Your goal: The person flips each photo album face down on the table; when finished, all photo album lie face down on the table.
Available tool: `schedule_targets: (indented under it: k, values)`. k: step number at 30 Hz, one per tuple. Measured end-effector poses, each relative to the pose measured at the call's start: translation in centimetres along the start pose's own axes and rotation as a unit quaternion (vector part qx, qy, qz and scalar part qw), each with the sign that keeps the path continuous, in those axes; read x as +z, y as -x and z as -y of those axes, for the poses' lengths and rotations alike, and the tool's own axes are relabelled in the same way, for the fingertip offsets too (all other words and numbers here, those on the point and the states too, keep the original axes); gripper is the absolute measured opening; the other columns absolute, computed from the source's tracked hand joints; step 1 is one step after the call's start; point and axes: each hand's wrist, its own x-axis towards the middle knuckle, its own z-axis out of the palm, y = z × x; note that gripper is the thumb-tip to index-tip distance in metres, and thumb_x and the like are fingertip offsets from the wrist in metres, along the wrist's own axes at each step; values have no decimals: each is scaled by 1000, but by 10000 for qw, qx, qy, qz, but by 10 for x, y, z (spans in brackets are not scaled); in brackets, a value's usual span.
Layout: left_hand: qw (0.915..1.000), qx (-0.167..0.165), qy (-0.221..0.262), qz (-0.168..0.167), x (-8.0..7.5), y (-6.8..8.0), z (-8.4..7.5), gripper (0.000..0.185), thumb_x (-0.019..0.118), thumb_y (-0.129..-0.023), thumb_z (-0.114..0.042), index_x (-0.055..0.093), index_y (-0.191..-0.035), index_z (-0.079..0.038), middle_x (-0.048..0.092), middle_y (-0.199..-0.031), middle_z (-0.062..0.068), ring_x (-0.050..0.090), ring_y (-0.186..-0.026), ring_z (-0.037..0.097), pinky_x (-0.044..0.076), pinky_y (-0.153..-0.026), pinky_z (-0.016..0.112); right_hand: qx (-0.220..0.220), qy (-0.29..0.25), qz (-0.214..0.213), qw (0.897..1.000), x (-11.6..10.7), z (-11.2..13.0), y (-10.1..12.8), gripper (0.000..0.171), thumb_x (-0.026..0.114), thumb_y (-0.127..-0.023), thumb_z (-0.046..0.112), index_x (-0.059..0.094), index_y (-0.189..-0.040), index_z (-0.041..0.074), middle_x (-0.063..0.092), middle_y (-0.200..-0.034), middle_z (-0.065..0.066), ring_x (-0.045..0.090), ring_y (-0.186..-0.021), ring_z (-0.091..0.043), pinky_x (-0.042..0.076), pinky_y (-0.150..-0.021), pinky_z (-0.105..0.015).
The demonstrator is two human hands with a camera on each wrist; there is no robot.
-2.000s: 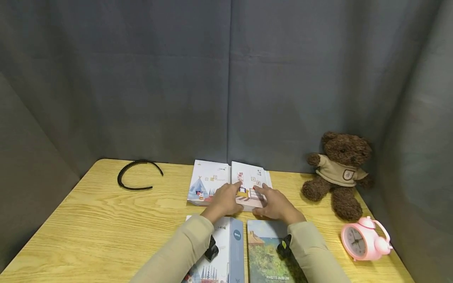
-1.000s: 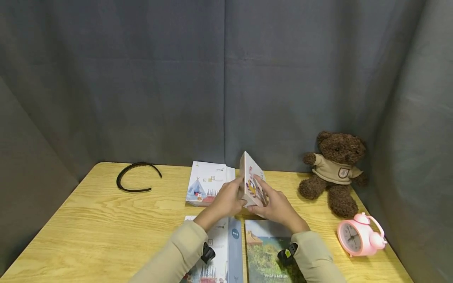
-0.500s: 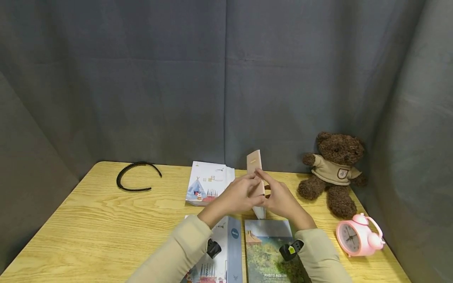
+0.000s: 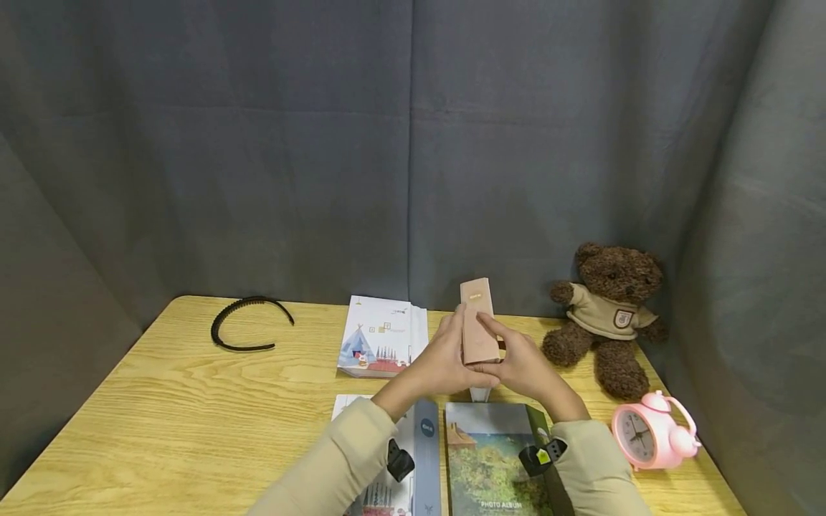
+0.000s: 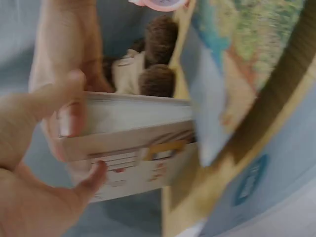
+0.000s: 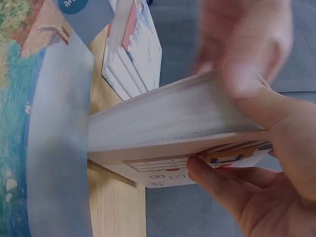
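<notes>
Both hands were up on the small album (image 4: pixel 478 322), which stood on end near the middle of the table (image 4: pixel 193 401), pink spine facing the person. The left hand (image 4: pixel 445 362) wrapped its fingers round the album's left face, thumb across the spine; the right hand (image 4: pixel 523 365) gripped the right face the same way. In the left wrist view, the thumb (image 5: pixel 44 106) lay over the page edges of the album (image 5: pixel 133 148). The right wrist view showed fingers (image 6: pixel 217 185) curled under the printed cover of the album (image 6: pixel 173 133), holding it tight.

At 9 o'clock of the album, just beside it, a white tent-picture album (image 4: pixel 381 344) lay flat. At 6 o'clock, near the table's front edge, lay a blue-spined album (image 4: pixel 422 444) and a landscape photo album (image 4: pixel 490 459), side by side under the forearms. A brown teddy bear (image 4: pixel 609 315) sat at 3 o'clock, with a pink alarm clock (image 4: pixel 652 430) at 4 o'clock. A black headband (image 4: pixel 248 322) rested well apart at 9 o'clock, far left.
</notes>
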Motion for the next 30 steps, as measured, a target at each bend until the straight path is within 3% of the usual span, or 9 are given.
schedule_targets:
  k: [2,7,10,14,17,24,30]
  values:
    - [9996,-229,189,-37,7,-2,8,126,92,-70,-29,5,-158,-2,26,-157,21,36,-139,35,38,-107,48,69,-14,-34,10000,1,0,-1,92,85,-80,25,35,-153,3,40,-152,-20,50,-126,-44,50,-92,-53]
    - [9995,-280,71,-133,23,-10,29,129,96,-63,-18,10,-157,-7,42,-149,15,48,-131,32,42,-104,44,116,-35,-95,9999,3,1,-3,95,84,-79,34,34,-155,5,41,-152,-18,51,-126,-41,51,-90,-50]
    - [9992,-376,106,-111,29,-13,35,120,95,-64,-16,18,-156,-11,53,-139,10,54,-123,29,45,-99,44,92,-86,-181,9998,4,1,-3,94,84,-80,32,34,-154,4,44,-150,-20,55,-123,-40,53,-86,-47]
    - [9970,-696,44,326,36,-14,39,111,89,-74,-24,17,-157,-11,50,-144,12,55,-124,30,46,-98,44,109,-296,-255,9992,4,0,-1,93,85,-79,28,35,-153,2,46,-147,-21,58,-119,-39,53,-86,-47]
    - [9946,-891,-113,519,39,-13,40,110,86,-78,-27,12,-158,-6,45,-149,17,53,-125,33,46,-98,46,73,-553,-279,9981,5,-3,0,93,86,-79,25,35,-153,2,43,-150,-20,56,-122,-37,52,-90,-48]
    - [9900,-1190,-597,468,40,-12,40,122,87,-75,-26,2,-154,10,43,-145,30,51,-127,38,45,-100,46,178,-1553,-160,9876,6,-13,6,90,83,-82,17,32,-155,4,33,-157,-16,46,-133,-36,46,-99,-49]
    - [9911,-1075,-606,507,38,-11,41,117,87,-75,-23,7,-156,6,43,-146,28,47,-131,36,42,-103,48,367,-1007,-268,9939,-1,-16,12,86,83,-81,16,37,-150,-3,26,-156,-28,41,-134,-46,45,-99,-53]
